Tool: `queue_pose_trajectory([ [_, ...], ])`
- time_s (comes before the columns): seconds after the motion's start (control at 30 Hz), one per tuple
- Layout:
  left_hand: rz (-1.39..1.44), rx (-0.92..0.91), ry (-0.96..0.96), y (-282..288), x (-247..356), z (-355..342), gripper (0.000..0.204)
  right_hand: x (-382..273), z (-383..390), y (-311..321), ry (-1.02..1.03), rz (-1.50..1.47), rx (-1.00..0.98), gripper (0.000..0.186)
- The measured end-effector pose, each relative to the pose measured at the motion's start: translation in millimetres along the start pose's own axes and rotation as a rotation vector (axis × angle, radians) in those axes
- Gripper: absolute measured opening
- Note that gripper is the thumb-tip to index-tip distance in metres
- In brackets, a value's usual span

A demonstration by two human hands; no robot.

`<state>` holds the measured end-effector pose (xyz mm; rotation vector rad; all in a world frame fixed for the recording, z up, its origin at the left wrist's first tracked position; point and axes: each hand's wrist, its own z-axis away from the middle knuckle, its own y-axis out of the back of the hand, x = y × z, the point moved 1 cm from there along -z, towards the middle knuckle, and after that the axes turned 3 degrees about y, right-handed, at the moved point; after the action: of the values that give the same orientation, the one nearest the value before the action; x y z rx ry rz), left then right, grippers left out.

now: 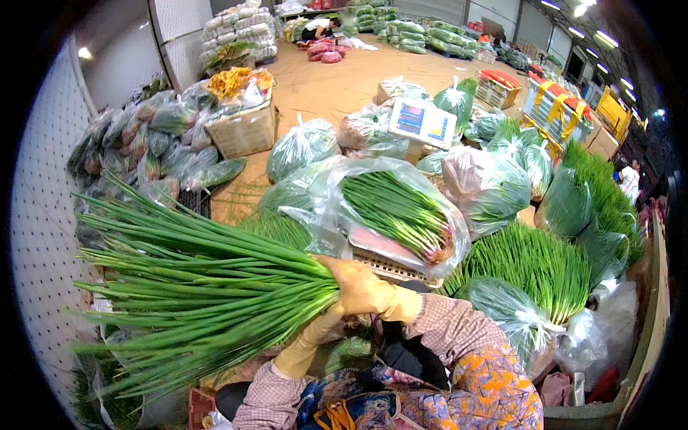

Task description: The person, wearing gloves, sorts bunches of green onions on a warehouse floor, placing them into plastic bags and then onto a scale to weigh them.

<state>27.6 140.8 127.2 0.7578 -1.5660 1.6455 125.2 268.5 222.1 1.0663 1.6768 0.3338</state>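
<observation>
A large bunch of long green onions (208,276) lies sideways in front of me, its leaf tips fanned out to the left. My right hand (358,285), in a yellowish rubber glove, is closed round the bunch's gathered end. From below, my left hand (319,331), gloved alike, grips the same end; its fingers are mostly hidden. Just beyond my hands, another bunch of green onions (394,208) with pale roots rests in an open clear plastic bag (326,197). That bag sits on a scale's tray above a tan plastic crate (383,266).
A scale display (423,122) stands behind the bagged bunch. Tied bags of greens (304,149) surround it. Loose green onions (530,269) stand at the right. Filled bags (154,136) and a foam box (244,127) are at the left. Another person (320,29) crouches far back.
</observation>
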Motion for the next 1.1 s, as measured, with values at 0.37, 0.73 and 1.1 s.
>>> queue_pose_trajectory([
  [0.37,-0.829,0.032,-0.057,-37,37,-130,0.060,118,58,93,0.087,0.454,0.497,0.067],
  [0.73,-2.178,0.169,-0.607,-13,138,-266,0.053,214,56,107,-0.310,0.418,0.226,0.067],
  [1.1,-2.889,0.387,-0.468,3,226,-346,0.047,413,50,199,-1.029,0.676,-0.034,0.037],
])
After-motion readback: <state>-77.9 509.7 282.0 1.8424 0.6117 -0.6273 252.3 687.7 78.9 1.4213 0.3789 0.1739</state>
